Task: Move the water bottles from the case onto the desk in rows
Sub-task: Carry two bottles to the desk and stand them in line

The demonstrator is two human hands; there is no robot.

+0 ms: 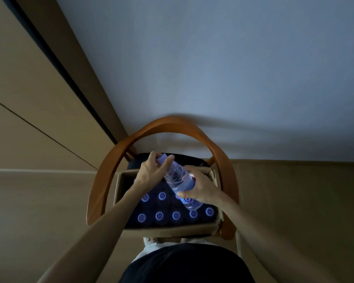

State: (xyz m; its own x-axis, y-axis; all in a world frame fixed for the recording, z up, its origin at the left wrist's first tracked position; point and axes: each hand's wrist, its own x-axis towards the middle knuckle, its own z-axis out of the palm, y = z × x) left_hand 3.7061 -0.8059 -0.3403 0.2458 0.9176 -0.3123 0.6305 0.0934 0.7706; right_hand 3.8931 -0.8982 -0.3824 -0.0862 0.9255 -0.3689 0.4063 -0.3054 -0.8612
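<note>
One water bottle (179,181) is held tilted above the open cardboard case (168,229), cap end far-left. The left hand (151,170) grips the cap end; the right hand (200,186) grasps the labelled body. Seven bottle caps (159,216) are countable inside the case; the hands and held bottle hide the rest. The case sits on a wooden armchair (110,166) against a wall (213,68).

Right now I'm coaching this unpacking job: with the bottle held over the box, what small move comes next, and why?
Probably lift the bottle clear and carry it toward the desk, which isn't in view. Both hands grip it, the left hand near the cap and the right hand lower down, and it is tilted above the caps left in the box on the chair.
</note>
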